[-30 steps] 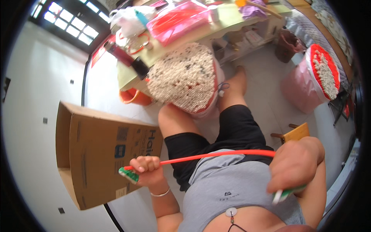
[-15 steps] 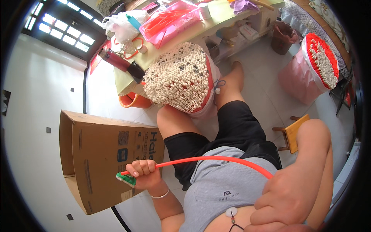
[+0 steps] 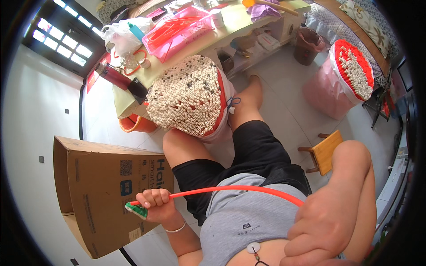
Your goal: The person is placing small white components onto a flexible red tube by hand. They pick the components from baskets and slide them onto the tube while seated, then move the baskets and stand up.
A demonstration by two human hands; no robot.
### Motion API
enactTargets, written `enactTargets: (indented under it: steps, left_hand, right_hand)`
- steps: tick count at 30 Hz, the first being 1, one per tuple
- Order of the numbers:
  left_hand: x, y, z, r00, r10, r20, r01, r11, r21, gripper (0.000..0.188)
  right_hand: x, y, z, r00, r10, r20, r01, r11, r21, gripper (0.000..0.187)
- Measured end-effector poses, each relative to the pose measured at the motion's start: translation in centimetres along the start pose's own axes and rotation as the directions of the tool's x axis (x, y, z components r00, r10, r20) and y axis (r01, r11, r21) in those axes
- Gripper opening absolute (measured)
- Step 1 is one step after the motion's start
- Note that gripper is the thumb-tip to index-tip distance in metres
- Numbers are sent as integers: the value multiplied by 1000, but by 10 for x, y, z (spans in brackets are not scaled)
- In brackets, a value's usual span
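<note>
A slim, flexible red tube (image 3: 235, 188) arches across my grey shirt from one hand to the other. My left hand (image 3: 155, 205) is closed around its left end, and a green and white covering (image 3: 137, 210) shows at the thumb. At the right, my right hand (image 3: 317, 226) is curled into a fist where the tube's other end disappears; that end is hidden. Between my legs stands a large round bundle (image 3: 186, 97) of many thin pieces with pale, hollow-looking ends and some dark ones. Plastic film wraps its red side, tied with a blue cord (image 3: 231, 103).
An open cardboard box (image 3: 106, 190) is at the left. Beyond the bundle, a table (image 3: 177, 66) carries a pink basket (image 3: 153, 46) of red strips and a dark red flask (image 3: 113, 76). To the right are a wooden stool (image 3: 327, 153), a second wrapped bundle (image 3: 326, 93) and a bin (image 3: 306, 46).
The whole view has shifted, so the room and my body appear farther left and mostly a little lower. Both hands keep their hold on the red tube.
</note>
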State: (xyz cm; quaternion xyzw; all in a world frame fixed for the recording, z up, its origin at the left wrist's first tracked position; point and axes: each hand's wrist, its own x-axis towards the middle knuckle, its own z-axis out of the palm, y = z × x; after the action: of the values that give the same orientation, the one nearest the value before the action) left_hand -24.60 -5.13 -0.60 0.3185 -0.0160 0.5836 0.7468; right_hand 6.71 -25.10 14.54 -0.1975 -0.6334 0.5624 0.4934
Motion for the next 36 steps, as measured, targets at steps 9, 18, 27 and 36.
enactTargets:
  steps: [9, 18, 27, 36]
  left_hand:
    - [1, -8, -6, 999, -30, -12, 29, 1000, -6, 54]
    - [18, -41, 16, 996, -93, 8, 93, 995, 38, 67]
    - [10, -5, -14, 959, -60, -276, -11, 969, -247, 59]
    - [52, -13, -7, 993, -52, -102, 46, 997, -59, 59]
  right_hand:
    - [20, -27, -36, 875, 82, 476, 156, 885, -439, 17]
    - [-30, -4, -85, 891, 451, 53, -285, 645, -709, 18]
    - [-13, 70, -124, 652, -50, -756, 455, 824, 338, 15]
    - [-61, 110, -182, 511, 178, -841, -168, 980, 105, 17]
